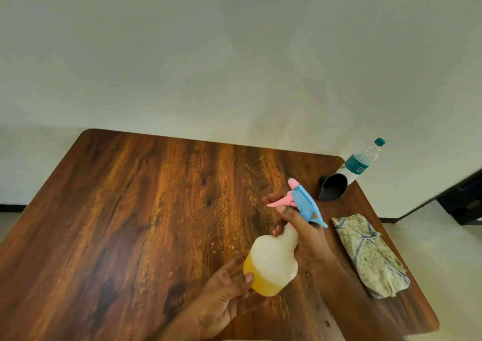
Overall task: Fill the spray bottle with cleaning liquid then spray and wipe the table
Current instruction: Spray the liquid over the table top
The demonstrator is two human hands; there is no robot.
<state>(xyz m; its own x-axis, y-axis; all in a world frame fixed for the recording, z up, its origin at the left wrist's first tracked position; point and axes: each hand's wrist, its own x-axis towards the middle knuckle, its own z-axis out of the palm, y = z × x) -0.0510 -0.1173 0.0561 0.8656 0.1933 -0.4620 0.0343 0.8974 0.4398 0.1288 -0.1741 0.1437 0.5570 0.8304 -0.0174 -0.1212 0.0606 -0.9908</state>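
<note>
A spray bottle (271, 262) of yellow liquid tilts over the wooden table (130, 210), nozzle aimed away. The right hand (305, 239) grips its neck, 1 finger on the pink trigger (277, 201); the open left hand (227, 288) cradles its base. The folded cloth (370, 254) lies right of the bottle.

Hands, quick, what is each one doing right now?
Left hand: open, palm supporting the spray bottle from below.
Right hand: gripping the bottle's neck, fingers at the trigger.
</note>
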